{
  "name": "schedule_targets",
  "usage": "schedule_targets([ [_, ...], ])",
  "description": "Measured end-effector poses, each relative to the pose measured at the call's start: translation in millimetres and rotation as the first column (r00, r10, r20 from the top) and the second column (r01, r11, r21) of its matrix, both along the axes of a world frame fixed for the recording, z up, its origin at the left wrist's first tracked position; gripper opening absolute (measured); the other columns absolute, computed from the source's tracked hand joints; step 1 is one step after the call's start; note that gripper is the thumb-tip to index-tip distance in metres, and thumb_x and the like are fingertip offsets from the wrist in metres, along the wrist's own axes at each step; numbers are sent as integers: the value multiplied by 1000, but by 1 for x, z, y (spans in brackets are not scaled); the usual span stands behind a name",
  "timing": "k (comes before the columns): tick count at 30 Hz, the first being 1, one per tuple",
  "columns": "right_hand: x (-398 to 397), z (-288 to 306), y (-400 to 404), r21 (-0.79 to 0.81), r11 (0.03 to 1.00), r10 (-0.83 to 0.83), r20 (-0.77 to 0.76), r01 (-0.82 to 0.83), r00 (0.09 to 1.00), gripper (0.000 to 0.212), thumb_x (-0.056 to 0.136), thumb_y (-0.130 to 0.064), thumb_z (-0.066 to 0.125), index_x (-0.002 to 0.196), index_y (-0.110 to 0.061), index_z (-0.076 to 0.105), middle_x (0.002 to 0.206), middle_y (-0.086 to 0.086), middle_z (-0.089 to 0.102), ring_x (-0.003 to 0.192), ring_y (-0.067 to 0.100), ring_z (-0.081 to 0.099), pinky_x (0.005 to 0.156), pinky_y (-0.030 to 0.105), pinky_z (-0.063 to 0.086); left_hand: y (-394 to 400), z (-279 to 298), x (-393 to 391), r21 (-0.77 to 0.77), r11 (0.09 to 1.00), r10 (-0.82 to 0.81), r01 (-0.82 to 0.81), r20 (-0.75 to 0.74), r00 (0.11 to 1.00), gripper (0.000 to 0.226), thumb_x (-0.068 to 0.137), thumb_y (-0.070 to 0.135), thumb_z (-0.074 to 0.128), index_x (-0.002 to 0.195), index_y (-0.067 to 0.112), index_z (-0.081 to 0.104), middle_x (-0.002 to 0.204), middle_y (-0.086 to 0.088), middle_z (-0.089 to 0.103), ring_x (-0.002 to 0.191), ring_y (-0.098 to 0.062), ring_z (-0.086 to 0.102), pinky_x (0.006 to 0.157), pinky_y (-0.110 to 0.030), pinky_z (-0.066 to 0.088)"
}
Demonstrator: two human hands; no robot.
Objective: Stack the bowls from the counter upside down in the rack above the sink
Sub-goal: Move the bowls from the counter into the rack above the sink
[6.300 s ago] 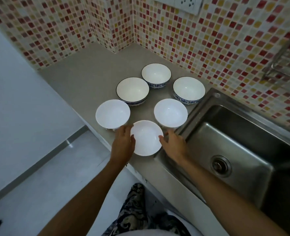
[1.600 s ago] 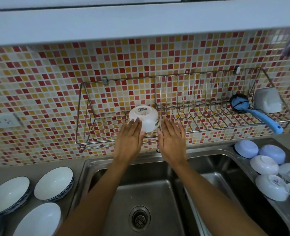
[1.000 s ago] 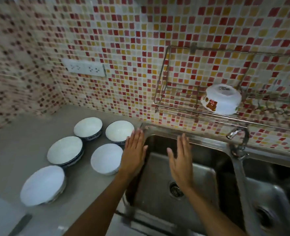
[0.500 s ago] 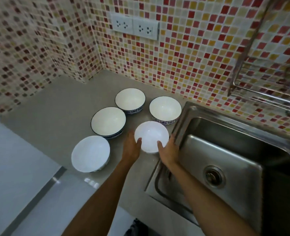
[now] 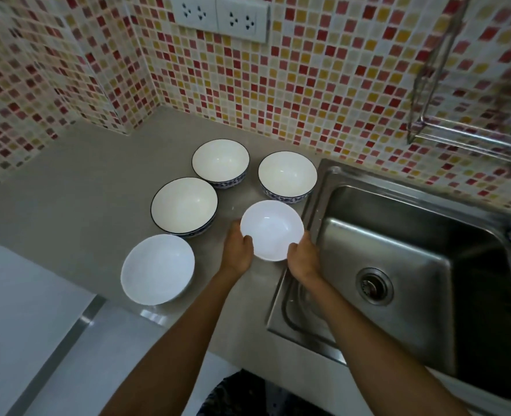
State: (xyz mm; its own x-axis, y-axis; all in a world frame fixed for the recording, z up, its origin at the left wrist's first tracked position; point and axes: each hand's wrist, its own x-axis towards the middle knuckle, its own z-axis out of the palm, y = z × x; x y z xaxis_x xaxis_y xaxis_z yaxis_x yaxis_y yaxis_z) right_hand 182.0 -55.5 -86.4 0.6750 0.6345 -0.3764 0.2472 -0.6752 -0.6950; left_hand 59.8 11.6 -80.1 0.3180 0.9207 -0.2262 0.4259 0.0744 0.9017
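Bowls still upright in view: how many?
5. Plain white bowl held between both hands by the sink; plain white one at the counter's front edge; three blue-patterned: middle, back, back right.

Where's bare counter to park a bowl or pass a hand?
Free: the counter stretch left of the bowls toward the tiled corner, and the strip behind them under the outlets. Sink basin is bare too. Crowded: five bowls clustered beside the sink; both hands grip the plain white bowl there.
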Motion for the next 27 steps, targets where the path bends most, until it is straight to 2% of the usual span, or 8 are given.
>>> schedule_targets([
  [2,3,4,-11,27,999,-27,-31,28,999,48,90,-7,41,138,-8,36,133,22,53,117,40,53,98,41,44,-6,5,4,-41,998,50,-48,49,998,55,72,21,39,123,4,50,121,-13,56,109,-27,54,92,-34,45],
  [4,9,12,-23,53,998,-38,-46,40,998,46,91,-7,41,136,-9,38,131,22,54,115,40,53,96,41,44,-12,13,13,-94,993,75,-68,72,995,48,80,24,42,124,9,53,125,-15,54,109,-27,54,96,-37,45],
  [8,32,40,-45,122,991,-54,-6,54,999,39,92,-7,40,131,-7,40,128,20,57,112,39,54,93,41,45,-21,37,42,-96,995,21,-11,95,995,38,97,35,41,126,11,48,126,-8,46,103,-19,50,89,-30,41],
  [13,72,82,-72,218,971,-116,74,98,990,36,93,-9,41,130,-6,41,127,18,56,110,35,54,88,40,46,-38,82,93,-135,984,-63,118,355,933,41,98,46,32,131,23,36,125,0,51,109,-18,55,83,-29,50],
  [17,111,108,-93,265,957,-148,114,113,982,42,93,-15,40,135,-15,38,127,13,53,101,24,54,82,42,56,-55,108,133,-116,979,-113,167,375,920,54,94,56,26,136,23,31,131,-4,50,113,-21,54,91,-38,51],
  [22,143,124,-118,285,948,-180,124,139,976,48,93,-18,44,141,-19,35,131,9,51,112,25,52,85,40,57,-77,122,166,-23,983,-160,180,355,921,50,95,56,23,129,22,39,128,-5,52,114,-22,54,98,-43,48],
  [24,153,129,-126,312,937,-201,126,154,971,48,93,-17,45,140,-18,37,129,8,53,113,26,53,85,39,56,-84,126,177,14,986,-161,167,348,923,44,96,55,24,122,25,41,124,-5,54,109,-19,55,91,-39,51],
  [27,170,140,-138,373,918,-214,188,132,959,39,95,-20,45,133,-15,46,124,7,57,109,22,55,88,39,55,-95,137,192,18,992,-122,126,413,902,36,98,47,27,119,24,44,119,-2,55,96,-10,56,69,-23,46],
])
